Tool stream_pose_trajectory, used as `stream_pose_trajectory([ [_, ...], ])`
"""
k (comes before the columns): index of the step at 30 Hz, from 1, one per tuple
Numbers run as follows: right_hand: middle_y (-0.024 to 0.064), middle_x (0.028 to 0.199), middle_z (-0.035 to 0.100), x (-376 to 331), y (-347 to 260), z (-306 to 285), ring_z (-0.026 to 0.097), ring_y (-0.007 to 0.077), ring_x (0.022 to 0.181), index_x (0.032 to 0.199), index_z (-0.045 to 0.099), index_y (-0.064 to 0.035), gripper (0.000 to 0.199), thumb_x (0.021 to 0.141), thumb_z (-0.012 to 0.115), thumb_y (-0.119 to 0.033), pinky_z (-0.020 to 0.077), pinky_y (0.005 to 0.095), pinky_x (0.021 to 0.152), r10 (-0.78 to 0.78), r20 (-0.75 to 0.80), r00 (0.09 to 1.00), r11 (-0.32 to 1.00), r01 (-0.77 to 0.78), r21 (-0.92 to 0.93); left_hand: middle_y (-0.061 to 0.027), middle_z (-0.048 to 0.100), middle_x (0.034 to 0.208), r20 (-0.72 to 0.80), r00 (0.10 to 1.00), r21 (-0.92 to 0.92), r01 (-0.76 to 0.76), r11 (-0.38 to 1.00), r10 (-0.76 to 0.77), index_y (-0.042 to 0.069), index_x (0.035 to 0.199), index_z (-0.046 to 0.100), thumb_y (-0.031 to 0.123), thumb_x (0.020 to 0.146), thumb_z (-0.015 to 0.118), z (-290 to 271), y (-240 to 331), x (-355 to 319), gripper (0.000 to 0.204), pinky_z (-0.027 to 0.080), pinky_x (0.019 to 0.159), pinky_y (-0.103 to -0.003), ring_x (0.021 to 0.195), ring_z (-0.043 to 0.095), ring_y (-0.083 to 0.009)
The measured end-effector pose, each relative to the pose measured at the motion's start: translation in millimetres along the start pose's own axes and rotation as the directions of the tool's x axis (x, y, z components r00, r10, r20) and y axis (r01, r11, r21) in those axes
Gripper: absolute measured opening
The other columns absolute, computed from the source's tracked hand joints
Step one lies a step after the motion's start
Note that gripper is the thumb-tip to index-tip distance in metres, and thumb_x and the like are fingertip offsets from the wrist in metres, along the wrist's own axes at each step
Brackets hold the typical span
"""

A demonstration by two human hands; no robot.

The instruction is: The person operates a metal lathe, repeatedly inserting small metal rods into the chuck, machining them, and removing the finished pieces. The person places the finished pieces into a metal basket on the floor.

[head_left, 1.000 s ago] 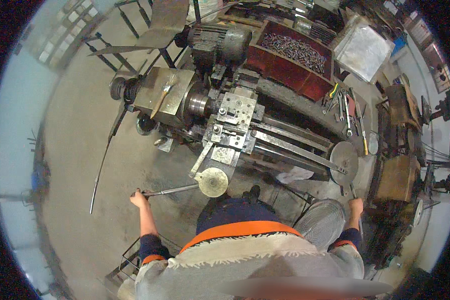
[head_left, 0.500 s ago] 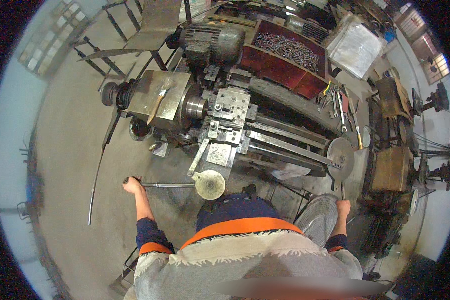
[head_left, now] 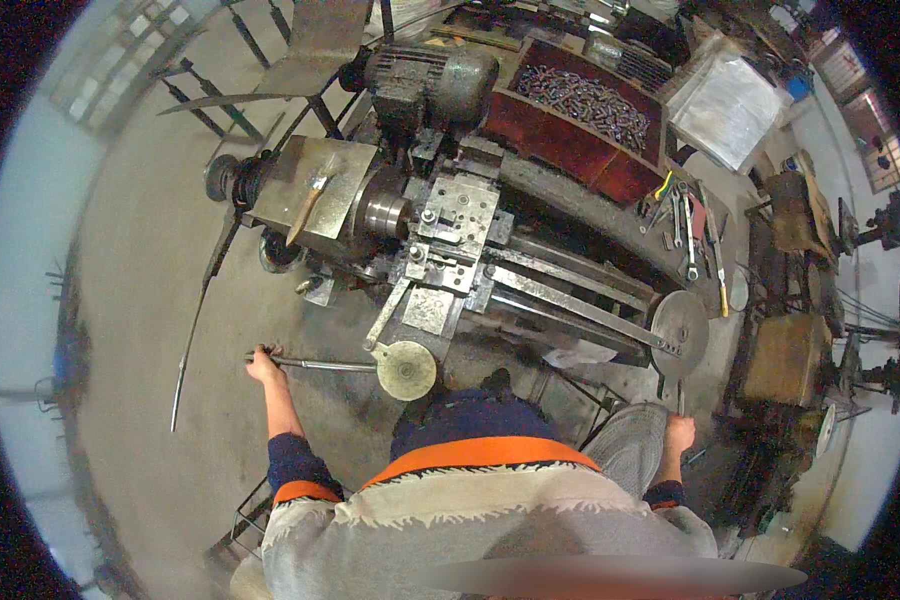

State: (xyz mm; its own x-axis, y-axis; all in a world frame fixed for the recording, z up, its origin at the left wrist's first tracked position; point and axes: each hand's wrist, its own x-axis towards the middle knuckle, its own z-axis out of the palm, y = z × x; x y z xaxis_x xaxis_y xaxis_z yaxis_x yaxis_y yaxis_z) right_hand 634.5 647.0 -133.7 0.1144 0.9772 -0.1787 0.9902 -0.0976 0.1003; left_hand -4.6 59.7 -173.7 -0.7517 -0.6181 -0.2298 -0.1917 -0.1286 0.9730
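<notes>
Lever [head_left: 325,364] — slim, silvery, straight, left grip [head_left: 263,364] wrapped round its end, right grip [head_left: 679,434] wrapped round a second lever [head_left: 681,399]

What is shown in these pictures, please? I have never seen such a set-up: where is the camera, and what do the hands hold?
A fisheye camera on a person's head looks down, so straight edges bend. That person's bare left hand holds a metal lever that meets a pale disc. The right hand holds a handle below a larger, grey disc. Ahead stands a metal machine with a motor; a brush lies on its flat cover. Beyond, a red bin holds small metal parts; wrenches lie near its right end.
</notes>
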Motion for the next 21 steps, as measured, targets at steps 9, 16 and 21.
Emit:
stream_pose_trajectory([
  [9,0.0227,0.074,0.059,97,53,27,0.057,0.0408,0.073,0.074,0.055,0.0018,0.033,0.066,0.054,-0.03,0.0466,0.0462,0.065,-0.236,-0.125,0.964,0.971,0.239,0.011,-0.0162,0.051,0.06,0.119,0.987,0.184,0.086,0.979,-0.109,-0.009,0.067,0.048,0.0,0.068,0.042,74,1,-36,0.011,0.045,0.041,-0.036,0.045,0.051,-0.0246],
  [16,0.0239,0.086,0.059,45,50,46,0.057,0.0401,0.085,0.085,0.055,0.0021,0.032,0.066,0.055,-0.024,0.0455,0.044,0.073,-0.058,0.008,0.998,0.998,0.058,-0.013,-0.0152,0.055,0.059,0.329,0.938,0.297,0.005,0.955,-0.107,-0.01,0.069,0.051,0.005,0.072,0.05,162,17,-70,0.015,0.049,0.04,-0.034,0.044,0.055,-0.023],
  [21,0.0248,0.089,0.059,7,21,33,0.057,0.0405,0.085,0.089,0.056,0.0033,0.038,0.064,0.056,-0.025,0.0447,0.0444,0.075,-0.002,0.09,0.996,0.992,-0.01,0.129,-0.0141,0.054,0.055,0.32,0.946,0.219,-0.023,0.976,-0.049,-0.009,0.068,0.051,0.007,0.072,0.053,154,15,-58,0.017,0.048,0.038,-0.033,0.039,0.053,-0.0221],
])
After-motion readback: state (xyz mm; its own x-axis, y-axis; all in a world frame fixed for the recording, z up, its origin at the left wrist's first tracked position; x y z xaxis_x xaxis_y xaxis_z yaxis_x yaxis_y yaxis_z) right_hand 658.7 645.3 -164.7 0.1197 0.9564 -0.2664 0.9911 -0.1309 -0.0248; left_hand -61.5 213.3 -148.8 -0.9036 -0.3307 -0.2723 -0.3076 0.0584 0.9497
